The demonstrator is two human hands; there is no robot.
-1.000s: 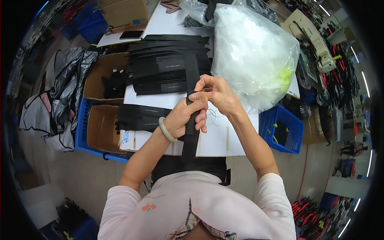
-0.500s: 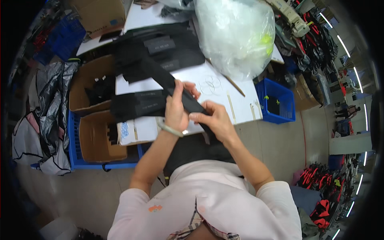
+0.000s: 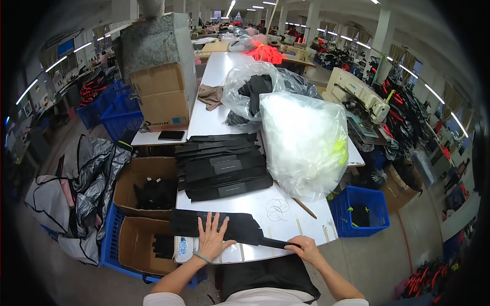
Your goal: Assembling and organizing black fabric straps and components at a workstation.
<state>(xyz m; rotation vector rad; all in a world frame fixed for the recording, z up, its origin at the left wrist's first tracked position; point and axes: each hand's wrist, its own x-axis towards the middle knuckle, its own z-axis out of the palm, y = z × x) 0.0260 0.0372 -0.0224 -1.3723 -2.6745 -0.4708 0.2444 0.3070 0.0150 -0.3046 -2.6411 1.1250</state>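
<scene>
Left hand [image 3: 211, 237]: open, fingers spread, laid palm-down on a black fabric panel [image 3: 189, 222]. Right hand [image 3: 303, 248]: thumb and fingers pinching the outer end of a narrow black strip [image 3: 275, 243]. Panel lies flat along the near edge of the white table [image 3: 291, 229]; strip runs from its right end toward the table's near right side. Cannot tell whether strip and panel are joined or only overlap.

Possible faults, judged from layout:
1. Panel skews or wrinkles — cause: a hard pull on the strip while the left palm bears unevenly.
2. Panel slips leftward — its left end reaches the table edge, beside the open cardboard box [image 3: 133, 245]; a sideways push could tip it in.
3. Strip drops over the near edge if the right-hand pinch loosens.
4. Mix-up with the stack of black pieces [image 3: 224, 171] just beyond, since the colour matches.
</scene>
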